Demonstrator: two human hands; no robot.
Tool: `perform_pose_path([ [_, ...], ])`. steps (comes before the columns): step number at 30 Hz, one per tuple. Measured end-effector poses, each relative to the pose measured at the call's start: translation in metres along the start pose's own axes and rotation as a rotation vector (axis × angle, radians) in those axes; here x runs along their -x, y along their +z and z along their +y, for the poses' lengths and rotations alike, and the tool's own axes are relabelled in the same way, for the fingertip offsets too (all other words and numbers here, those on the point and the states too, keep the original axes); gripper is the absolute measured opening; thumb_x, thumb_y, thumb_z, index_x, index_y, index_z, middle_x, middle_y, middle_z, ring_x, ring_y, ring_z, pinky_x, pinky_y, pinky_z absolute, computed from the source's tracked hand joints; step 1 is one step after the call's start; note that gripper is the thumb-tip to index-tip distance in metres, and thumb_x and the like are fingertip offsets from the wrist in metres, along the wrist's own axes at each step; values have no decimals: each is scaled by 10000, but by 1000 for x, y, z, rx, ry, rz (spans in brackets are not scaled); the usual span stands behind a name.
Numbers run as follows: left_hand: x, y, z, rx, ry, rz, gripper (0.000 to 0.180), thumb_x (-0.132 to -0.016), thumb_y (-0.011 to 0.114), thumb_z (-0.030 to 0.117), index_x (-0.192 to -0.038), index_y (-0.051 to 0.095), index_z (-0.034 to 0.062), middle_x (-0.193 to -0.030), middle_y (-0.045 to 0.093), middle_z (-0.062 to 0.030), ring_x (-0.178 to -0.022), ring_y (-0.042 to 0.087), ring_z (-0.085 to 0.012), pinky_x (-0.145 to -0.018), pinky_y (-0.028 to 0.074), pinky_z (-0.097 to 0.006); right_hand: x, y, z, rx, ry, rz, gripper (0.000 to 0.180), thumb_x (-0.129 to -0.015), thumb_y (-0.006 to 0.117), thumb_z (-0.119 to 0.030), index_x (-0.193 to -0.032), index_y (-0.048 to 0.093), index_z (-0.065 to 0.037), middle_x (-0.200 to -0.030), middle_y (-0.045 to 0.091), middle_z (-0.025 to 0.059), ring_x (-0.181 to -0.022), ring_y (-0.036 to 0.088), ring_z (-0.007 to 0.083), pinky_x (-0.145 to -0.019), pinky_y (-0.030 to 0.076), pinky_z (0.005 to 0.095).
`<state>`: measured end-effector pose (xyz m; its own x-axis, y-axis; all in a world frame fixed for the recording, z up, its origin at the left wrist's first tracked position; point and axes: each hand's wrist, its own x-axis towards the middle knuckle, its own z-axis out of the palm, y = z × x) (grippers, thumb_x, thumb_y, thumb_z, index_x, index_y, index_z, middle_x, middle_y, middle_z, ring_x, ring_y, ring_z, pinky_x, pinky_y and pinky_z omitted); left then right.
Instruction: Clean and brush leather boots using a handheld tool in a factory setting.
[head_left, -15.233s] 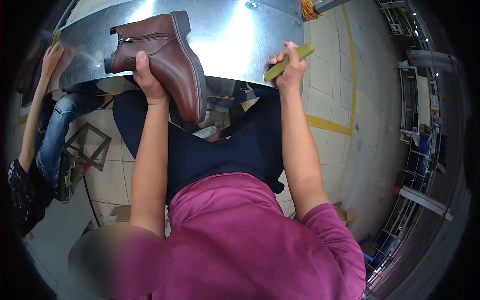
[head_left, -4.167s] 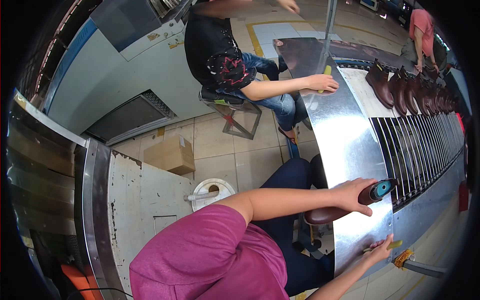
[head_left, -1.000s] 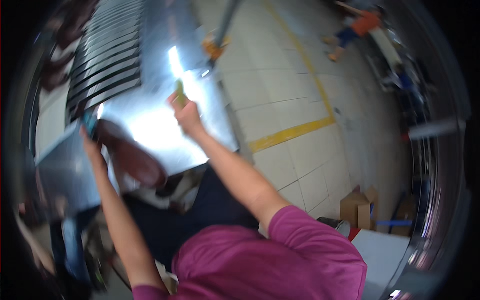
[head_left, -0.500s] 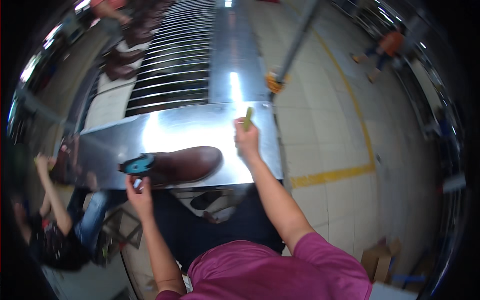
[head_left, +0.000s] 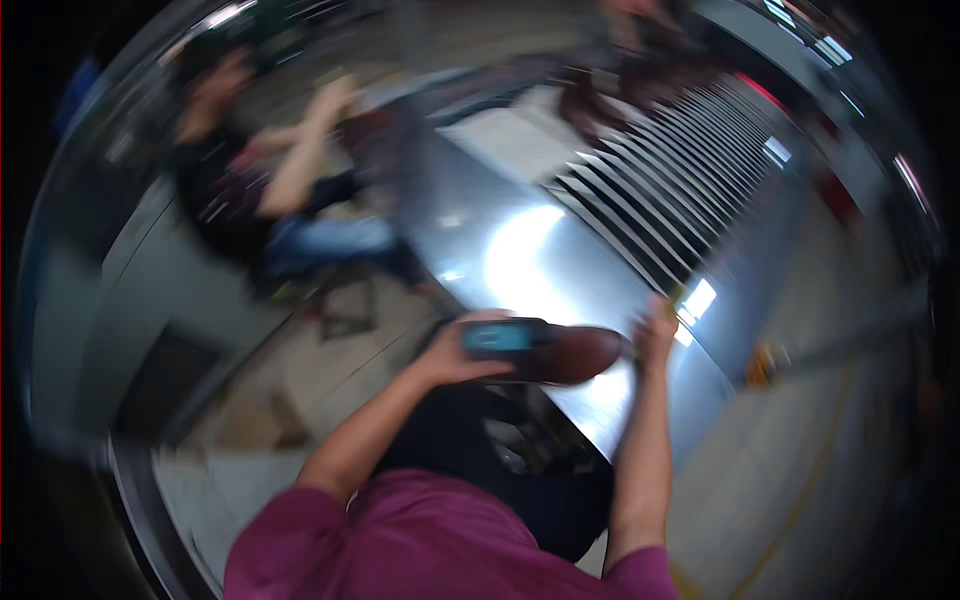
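Boot: a brown ankle boot (head_left: 560,352) lies on its side at the near edge of the shiny metal table (head_left: 520,260), just ahead of the person's lap.
Long axis: it runs left to right across the view — the opening with its teal lining (head_left: 497,337) at the left, the rounded toe at the right.
Left hand: the left hand (head_left: 455,358) is at the boot's open end, fingers curled round the heel and shaft, closed on it.
Right hand: the right hand (head_left: 655,335) is at the toe end, touching or just beside the toe; fingers folded, and a small yellow-green thing (head_left: 678,296) sticks up from the fist — probably a slim tool, though motion blur leaves its kind unclear.
Nearer hand: both meet the boot, one at each end; the left has the fuller hold.
Beyond: a slatted conveyor (head_left: 680,190) runs away to the far right, with dark shoes (head_left: 610,95) blurred at its far end.
Co-worker: a seated person in dark clothes (head_left: 235,200) is at the far left, well apart from the boot.
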<state>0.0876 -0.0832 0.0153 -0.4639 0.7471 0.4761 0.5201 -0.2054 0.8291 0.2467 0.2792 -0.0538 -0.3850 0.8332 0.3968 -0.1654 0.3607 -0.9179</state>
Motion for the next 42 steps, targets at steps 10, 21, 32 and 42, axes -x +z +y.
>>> perform_pose_path([
  [10, 34, 27, 80, 118, -396, 152, 463, -809, 890, 220, -1170, 700, 2, -905, 721, -22, -846, 638, -68, -775, 547, -259, 19, 13, -52, -221, 371, -98, 218, -1021, 658, -263, -1102, 627, -63, -627, 442, -27, -478, 411, 73, -448, 368, 229],
  [21, 108, -91, 290, -462, -639, 872, 437, -801, 875, 269, -1109, 735, -7, -1059, 765, -90, -985, 702, -151, -910, 557, -339, 17, 3, -50, -228, 351, -63, 218, -1038, 621, -257, -1078, 631, -43, -633, 442, -11, -472, 426, 85, -393, 363, 254],
  [32, 283, -171, 485, -2192, -731, 1864, 531, -846, 757, 463, -1263, 668, 147, -1038, 759, -170, -956, 721, -420, -833, 566, -508, 17, 7, -50, -245, 417, -67, 211, -1025, 644, -271, -1088, 635, -69, -626, 421, -17, -479, 400, 89, -427, 369, 257],
  [42, 401, -244, 475, -1429, -441, 1959, 869, -826, 743, 162, -1551, 295, -7, -1517, 462, -243, -1379, 490, -367, -1155, 365, -393, 20, 6, -62, -184, 384, -64, 218, -1023, 650, -276, -1095, 635, -71, -630, 423, -18, -475, 408, 85, -425, 369, 248],
])
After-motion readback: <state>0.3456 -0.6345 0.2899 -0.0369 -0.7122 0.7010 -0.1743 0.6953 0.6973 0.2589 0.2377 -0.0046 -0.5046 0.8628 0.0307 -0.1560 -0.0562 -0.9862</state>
